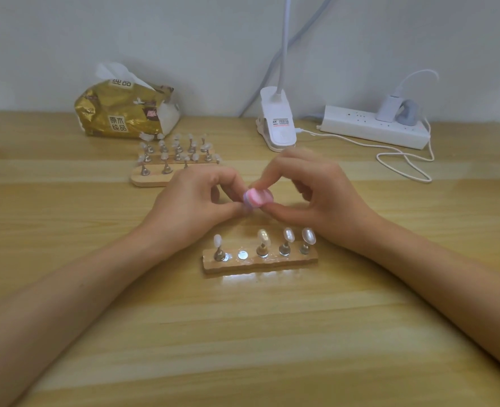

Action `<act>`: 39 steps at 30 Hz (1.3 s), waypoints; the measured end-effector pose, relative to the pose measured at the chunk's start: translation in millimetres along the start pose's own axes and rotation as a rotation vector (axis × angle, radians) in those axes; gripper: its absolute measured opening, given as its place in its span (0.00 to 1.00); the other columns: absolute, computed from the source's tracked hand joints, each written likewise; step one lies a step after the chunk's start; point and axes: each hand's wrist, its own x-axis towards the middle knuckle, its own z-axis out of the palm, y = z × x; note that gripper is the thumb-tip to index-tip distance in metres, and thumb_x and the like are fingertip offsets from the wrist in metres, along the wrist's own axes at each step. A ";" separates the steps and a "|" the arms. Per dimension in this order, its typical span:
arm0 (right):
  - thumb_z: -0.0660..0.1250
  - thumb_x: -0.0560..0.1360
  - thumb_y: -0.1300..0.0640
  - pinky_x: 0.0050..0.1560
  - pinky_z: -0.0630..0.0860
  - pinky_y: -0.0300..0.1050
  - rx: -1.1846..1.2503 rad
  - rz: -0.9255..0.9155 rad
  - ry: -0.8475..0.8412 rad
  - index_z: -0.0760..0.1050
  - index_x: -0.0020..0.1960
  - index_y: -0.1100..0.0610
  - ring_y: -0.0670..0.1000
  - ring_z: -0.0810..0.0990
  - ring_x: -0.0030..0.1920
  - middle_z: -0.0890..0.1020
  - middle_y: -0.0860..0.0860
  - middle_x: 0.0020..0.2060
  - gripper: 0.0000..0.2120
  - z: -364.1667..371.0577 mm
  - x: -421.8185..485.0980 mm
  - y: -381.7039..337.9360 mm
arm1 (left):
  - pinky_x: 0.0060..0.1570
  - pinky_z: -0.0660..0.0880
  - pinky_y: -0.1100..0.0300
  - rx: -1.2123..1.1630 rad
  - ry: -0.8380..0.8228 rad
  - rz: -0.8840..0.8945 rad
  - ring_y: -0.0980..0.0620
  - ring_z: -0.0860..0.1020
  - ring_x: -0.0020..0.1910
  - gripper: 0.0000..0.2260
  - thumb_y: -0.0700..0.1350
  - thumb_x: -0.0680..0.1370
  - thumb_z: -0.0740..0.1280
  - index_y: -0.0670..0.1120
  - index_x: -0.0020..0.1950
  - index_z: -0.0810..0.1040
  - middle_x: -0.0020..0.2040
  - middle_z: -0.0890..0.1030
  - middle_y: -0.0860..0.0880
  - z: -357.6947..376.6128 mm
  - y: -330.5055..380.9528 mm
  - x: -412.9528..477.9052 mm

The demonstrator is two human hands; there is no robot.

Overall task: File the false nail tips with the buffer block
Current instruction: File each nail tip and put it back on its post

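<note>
My right hand [313,189] pinches a small pink and lilac buffer block [257,196] between thumb and fingers, above the table's middle. My left hand [196,201] meets it from the left, fingertips closed on something small that the fingers and block hide; it is probably a nail tip on its stand. Just in front stands a wooden holder [260,264] with several false nail tips [288,235] upright on metal stands. Its second spot from the left [243,255] shows a bare metal disc.
A second wooden holder [152,179] with several more nail tips stands behind my left hand. A gold tissue pack [122,113] lies at the back left. A white clip lamp [278,124], a power strip [375,127] and a looping white cable [404,165] occupy the back right.
</note>
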 end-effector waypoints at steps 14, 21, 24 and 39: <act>0.76 0.73 0.59 0.40 0.62 0.34 -0.026 0.017 -0.010 0.81 0.45 0.55 0.38 0.71 0.42 0.74 0.38 0.41 0.05 0.8 -1.1 -1.2 | 0.35 0.63 0.59 0.011 0.004 -0.017 0.60 0.69 0.28 0.06 0.47 0.71 0.76 0.54 0.38 0.81 0.28 0.75 0.67 0.8 0.8 -0.6; 0.74 0.76 0.57 0.37 0.65 0.32 0.089 0.147 0.115 0.78 0.43 0.57 0.41 0.73 0.38 0.83 0.47 0.41 0.07 -2.5 0.3 -0.5 | 0.33 0.65 0.69 -0.058 -0.003 -0.040 0.59 0.68 0.28 0.07 0.42 0.70 0.77 0.55 0.40 0.84 0.37 0.82 0.63 -1.0 0.5 -0.5; 0.74 0.76 0.58 0.36 0.66 0.30 0.156 0.163 0.131 0.79 0.44 0.57 0.38 0.75 0.39 0.83 0.43 0.41 0.05 -2.4 -0.6 -1.8 | 0.33 0.66 0.71 -0.118 -0.007 -0.040 0.59 0.67 0.29 0.07 0.42 0.71 0.76 0.54 0.43 0.85 0.40 0.84 0.60 -1.7 1.2 -0.8; 0.74 0.75 0.59 0.36 0.74 0.42 0.277 0.227 0.037 0.81 0.51 0.52 0.44 0.77 0.41 0.83 0.44 0.45 0.07 -5.8 0.4 -3.7 | 0.34 0.71 0.64 -0.067 -0.004 -0.115 0.62 0.74 0.29 0.08 0.49 0.65 0.81 0.56 0.37 0.82 0.33 0.82 0.60 0.1 1.3 4.9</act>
